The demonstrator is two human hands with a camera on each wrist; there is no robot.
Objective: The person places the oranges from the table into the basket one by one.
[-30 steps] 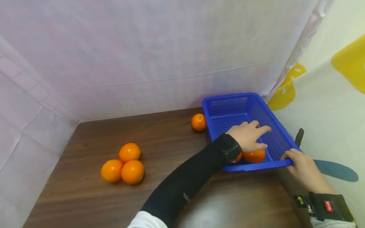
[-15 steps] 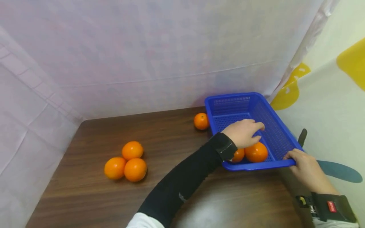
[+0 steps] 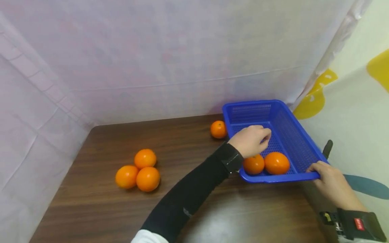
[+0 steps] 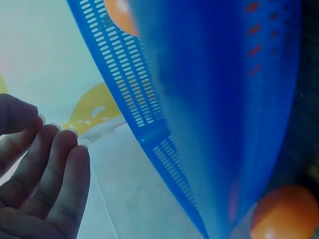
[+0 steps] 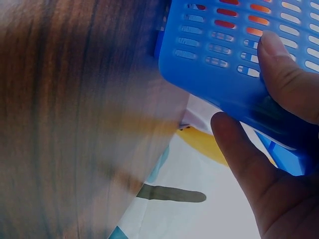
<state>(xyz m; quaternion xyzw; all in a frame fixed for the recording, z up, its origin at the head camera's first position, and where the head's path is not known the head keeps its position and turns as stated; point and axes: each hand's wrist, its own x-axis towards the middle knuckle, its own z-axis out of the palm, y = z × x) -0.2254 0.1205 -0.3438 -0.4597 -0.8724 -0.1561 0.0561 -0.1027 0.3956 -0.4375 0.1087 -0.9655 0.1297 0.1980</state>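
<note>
In the head view a blue plastic basket (image 3: 297, 135) stands at the table's back right, with two oranges (image 3: 277, 163) lying inside at its near end. Above the basket hovers my left hand (image 3: 250, 140), fingers loosely bent and holding nothing. The left wrist view has these bent fingers (image 4: 65, 174) beside the slotted basket wall (image 4: 119, 74). My right hand (image 3: 332, 182) grips the basket's near right corner. From the right wrist, its thumb (image 5: 286, 74) lies on the slotted wall, with a finger below the corner. One orange (image 3: 218, 129) sits on the table against the basket's left side.
Three more oranges (image 3: 148, 179) are clustered on the left of the brown wooden table (image 3: 91, 202). Pale cloth (image 3: 170, 60) hangs behind and along both sides. The basket's right corner reaches past the table's right edge.
The left hand has drawn back leftward over the basket and its fingers have curled in, uncovering both oranges. The right hand keeps its grip. The whole view has shifted slightly.
</note>
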